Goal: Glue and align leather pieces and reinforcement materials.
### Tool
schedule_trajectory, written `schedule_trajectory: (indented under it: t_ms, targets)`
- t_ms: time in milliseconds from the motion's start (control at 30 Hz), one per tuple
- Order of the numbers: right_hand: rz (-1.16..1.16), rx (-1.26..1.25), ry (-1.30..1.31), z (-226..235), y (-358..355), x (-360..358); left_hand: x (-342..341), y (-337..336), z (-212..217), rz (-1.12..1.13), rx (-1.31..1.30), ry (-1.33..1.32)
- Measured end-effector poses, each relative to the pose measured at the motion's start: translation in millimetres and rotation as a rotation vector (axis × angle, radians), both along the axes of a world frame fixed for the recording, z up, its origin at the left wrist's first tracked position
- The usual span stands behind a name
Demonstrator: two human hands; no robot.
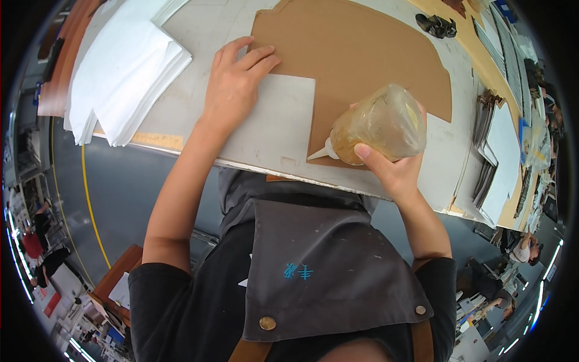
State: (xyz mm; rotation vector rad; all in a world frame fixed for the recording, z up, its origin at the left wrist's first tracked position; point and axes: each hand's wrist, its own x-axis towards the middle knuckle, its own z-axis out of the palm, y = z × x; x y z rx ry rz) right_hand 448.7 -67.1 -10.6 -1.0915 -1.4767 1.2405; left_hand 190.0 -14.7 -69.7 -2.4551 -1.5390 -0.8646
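A flat brown sheet (356,45) with a notched outline lies on the pale worktable (265,127). My left hand (238,75) rests at its left edge, fingers apart, the fingertips on the sheet. In my right hand (392,166) is a translucent squeeze bottle (383,123), tilted on its side and partly filled with a yellowish substance. Its pointed white nozzle aims left and meets the sheet's near left corner, close to the table's front edge. Some of the right hand's fingers are hidden behind the bottle.
A stack of white sheets (120,66) overhangs the table's front on the left. A crumpled black object (435,25) lies at the far right. Further right are dark and white cut pieces (500,163). Other people (525,247) are in the background beyond the right side.
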Motion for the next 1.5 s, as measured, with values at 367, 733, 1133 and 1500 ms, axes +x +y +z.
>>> schedule_trajectory:
  t_ms: [367, 733, 1133, 1500]
  targets:
    - [0.008, 0.148, -0.093, 8, -12, 17, 1, 1, 0, 0.006, 0.007, 0.024]
    - [-0.116, 0.184, -0.143, 13, -21, 61, -3, 2, 4, -0.012, -0.022, 0.063]
    - [-0.282, 0.177, -0.237, 15, -36, 109, -6, 2, 7, -0.037, -0.054, 0.092]
    - [-0.401, 0.124, -0.185, 12, -40, 143, -6, 4, 11, -0.060, -0.079, 0.114]
